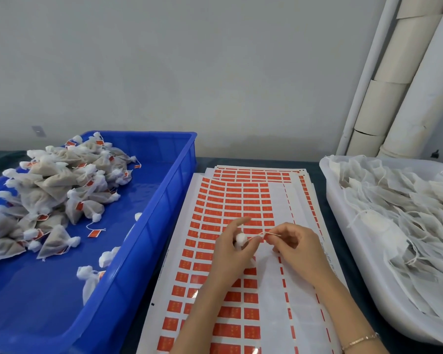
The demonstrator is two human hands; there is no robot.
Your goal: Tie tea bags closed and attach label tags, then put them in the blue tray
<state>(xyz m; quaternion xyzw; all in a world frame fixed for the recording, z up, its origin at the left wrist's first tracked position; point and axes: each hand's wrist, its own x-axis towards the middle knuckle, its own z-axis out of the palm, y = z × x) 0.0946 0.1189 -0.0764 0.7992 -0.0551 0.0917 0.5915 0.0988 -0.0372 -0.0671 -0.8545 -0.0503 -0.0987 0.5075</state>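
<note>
The left hand (234, 249) grips a tea bag (241, 238) over the label sheets (230, 198); the right hand (297, 247) pinches its string (258, 235). The blue tray (169, 190) sits just left of the sheets, holding tagged bags (54, 190).

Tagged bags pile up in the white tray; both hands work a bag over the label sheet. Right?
No. Head view: the tagged bags pile up in the blue tray; the white tray holds untagged ones. The left hand and right hand do work a bag over the label sheet.
</note>
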